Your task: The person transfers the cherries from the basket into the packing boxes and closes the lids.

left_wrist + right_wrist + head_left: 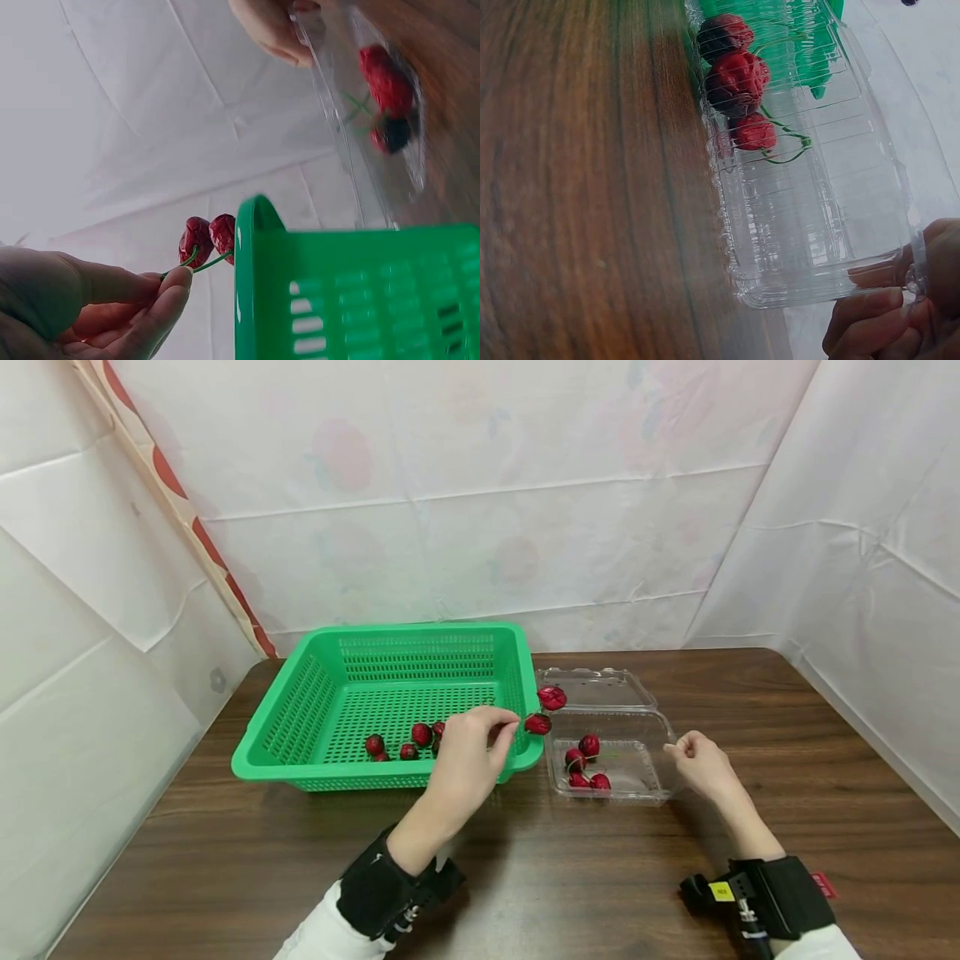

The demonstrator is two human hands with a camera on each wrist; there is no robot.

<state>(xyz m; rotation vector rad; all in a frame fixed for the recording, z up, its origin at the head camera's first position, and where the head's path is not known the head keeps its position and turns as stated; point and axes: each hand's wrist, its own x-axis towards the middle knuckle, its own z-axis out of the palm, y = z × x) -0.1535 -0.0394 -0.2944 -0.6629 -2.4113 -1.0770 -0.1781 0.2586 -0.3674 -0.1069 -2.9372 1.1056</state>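
Note:
My left hand (468, 756) pinches the green stems of a pair of dark red, wrinkled cherries (196, 241) between thumb and forefinger. The pair hangs past the right rim of the green basket (382, 771), close to the clear plastic container (637, 768). With thumb and fingers, my right hand (703, 762) grips the container's right edge, which also shows in the right wrist view. Inside the container, several cherries (588, 746) with green stems lie toward its left side. More cherries (375, 745) sit in the basket's front part, some partly hidden behind my left hand.
The container's clear lid (596, 687) lies folded back behind it. Both containers stand on a dark wooden table (555, 877). White sheeting (480, 552) hangs at the back and both sides, close to the table's edges.

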